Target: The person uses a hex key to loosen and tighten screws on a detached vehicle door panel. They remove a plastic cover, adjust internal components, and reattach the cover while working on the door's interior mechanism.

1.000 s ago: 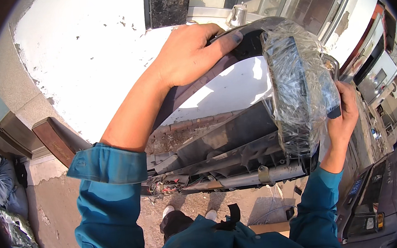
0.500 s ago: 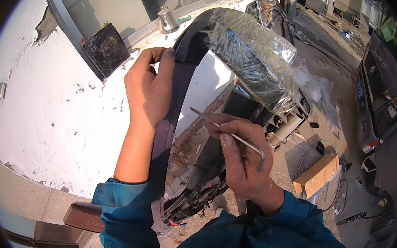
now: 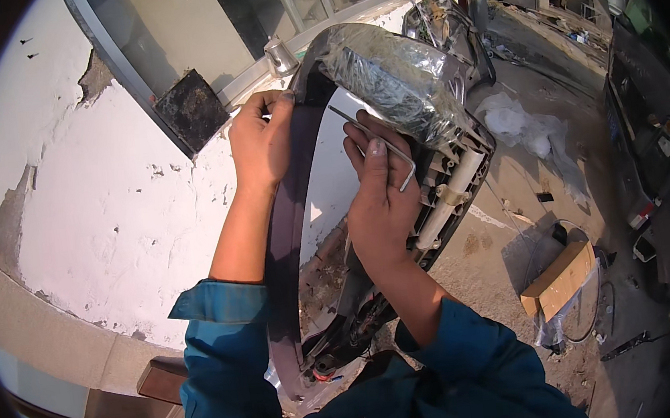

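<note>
My left hand point(image 3: 260, 148) grips the upper left edge of a dark purple vehicle body frame point(image 3: 288, 205), thumb and fingers closed on its rim. The frame curves around an open gap and stands upright before me. Clear crinkled plastic film point(image 3: 411, 81) wraps its upper right part. In my right hand point(image 3: 384, 212) is a thin L-shaped hex key point(image 3: 410, 176), held between thumb and fingers. Its long arm points up and left, across the gap, and its short bent end hangs below the fingers. Both hands are apart from each other.
Behind the frame are a peeling white wall point(image 3: 110, 222), a window ledge with a metal jug point(image 3: 280, 57), and a black square panel point(image 3: 190, 110). On the ground at right lie a cardboard box point(image 3: 558, 278) and loose plastic sheeting point(image 3: 533, 125). A dark vehicle point(image 3: 641, 123) stands far right.
My right hand has moved up and toward the frame's gap with the hex key. My left hand keeps its hold on the frame. The view has shifted slightly.
</note>
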A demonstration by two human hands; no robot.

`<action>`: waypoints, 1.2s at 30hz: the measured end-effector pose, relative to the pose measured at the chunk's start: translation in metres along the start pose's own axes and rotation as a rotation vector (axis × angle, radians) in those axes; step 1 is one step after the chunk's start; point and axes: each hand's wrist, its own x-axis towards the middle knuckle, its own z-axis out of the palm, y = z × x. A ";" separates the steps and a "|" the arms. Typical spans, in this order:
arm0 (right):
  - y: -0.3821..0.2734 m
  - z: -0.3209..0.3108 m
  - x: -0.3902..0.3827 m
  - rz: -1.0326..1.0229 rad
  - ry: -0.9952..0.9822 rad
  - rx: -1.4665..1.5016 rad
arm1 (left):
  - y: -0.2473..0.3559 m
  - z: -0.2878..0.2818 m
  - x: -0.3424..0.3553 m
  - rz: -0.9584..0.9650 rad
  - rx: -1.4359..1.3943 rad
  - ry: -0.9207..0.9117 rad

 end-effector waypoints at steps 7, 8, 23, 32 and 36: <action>0.018 0.010 0.017 0.041 0.175 0.191 | -0.004 0.000 0.003 0.088 0.031 -0.032; 0.018 0.013 0.018 0.029 0.189 0.196 | -0.010 0.000 0.006 0.086 -0.031 -0.051; 0.018 0.033 0.022 -0.070 0.343 0.058 | -0.002 -0.016 0.009 0.372 0.127 -0.169; 0.016 0.032 0.015 -0.057 0.311 0.039 | 0.007 -0.013 0.004 0.699 0.207 -0.125; 0.020 0.031 0.019 -0.109 0.293 -0.065 | 0.011 -0.012 0.006 0.799 0.318 -0.165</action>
